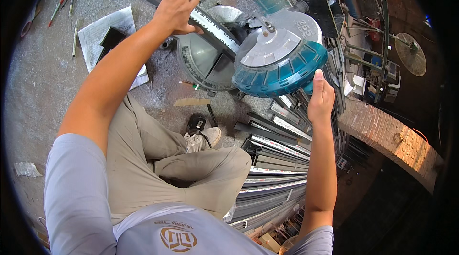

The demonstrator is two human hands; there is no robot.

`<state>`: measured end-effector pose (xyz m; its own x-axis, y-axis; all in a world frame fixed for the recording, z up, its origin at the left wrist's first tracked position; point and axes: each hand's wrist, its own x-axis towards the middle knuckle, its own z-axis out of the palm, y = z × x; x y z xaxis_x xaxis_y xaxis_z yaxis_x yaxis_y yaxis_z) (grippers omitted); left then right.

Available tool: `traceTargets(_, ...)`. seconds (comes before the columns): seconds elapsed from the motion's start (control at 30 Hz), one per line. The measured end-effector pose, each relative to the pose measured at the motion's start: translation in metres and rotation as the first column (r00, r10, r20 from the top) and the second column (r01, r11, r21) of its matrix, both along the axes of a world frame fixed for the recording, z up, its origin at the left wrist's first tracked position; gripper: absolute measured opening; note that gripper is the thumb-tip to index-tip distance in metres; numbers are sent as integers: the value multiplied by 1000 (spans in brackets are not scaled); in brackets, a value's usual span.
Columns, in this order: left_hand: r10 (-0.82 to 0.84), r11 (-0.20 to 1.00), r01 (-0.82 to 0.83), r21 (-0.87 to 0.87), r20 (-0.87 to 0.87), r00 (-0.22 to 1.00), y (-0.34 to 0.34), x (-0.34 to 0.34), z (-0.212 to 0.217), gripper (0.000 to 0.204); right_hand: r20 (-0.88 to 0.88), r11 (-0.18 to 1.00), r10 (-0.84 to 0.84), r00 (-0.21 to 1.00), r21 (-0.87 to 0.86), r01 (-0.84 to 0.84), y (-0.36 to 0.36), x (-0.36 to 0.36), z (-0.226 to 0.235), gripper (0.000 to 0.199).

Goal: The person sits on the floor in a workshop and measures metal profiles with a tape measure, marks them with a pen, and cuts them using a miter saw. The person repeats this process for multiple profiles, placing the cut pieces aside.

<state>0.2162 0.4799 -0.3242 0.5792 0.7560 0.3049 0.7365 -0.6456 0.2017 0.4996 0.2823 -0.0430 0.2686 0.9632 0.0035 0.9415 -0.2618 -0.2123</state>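
Two-handed hold | left hand [177, 10]: clasped over dark metal profile [213, 26], upper centre of frame, presumably steadying it across saw base [195, 56] | right hand [320, 98]: wrapped round teal handle [309, 88], right of centre, apparently controlling saw head [277, 52].

- Left hand [177, 10]: fingers clasped across a dark profile [215, 30].
- Miter saw [277, 59]: right of the left fingers.
- Right hand [321, 99]: fingers around the saw's teal handle [308, 87].
- Papers [91, 36]: left of the left fingers.
- Stacked profiles [279, 149]: below-left of the right fingers.
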Motion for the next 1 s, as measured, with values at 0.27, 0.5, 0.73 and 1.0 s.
traceTargets(0.27, -14, 999, 12, 38, 43, 999, 1, -2, -4, 88, 12, 1000, 4, 1000, -5, -4, -1, -2, -4, 66)
traceTargets(0.5, -9, 1000, 9, -15, 16, 1000, 1, -2, 1, 88, -106, 997, -29, 994, 71, 36, 2, 12, -12, 70)
traceTargets(0.73, 18, 993, -26, -115, -71, 997, -3, 0, 13, 89, -28, 998, -57, 998, -24, 56, 11, 27, -3, 78)
traceTargets(1.0, 22, 992, -29, -126, -56, 998, -6, -1, 15, 88, 40, 997, -64, 997, -39, 65, 3, 4, -2, 78)
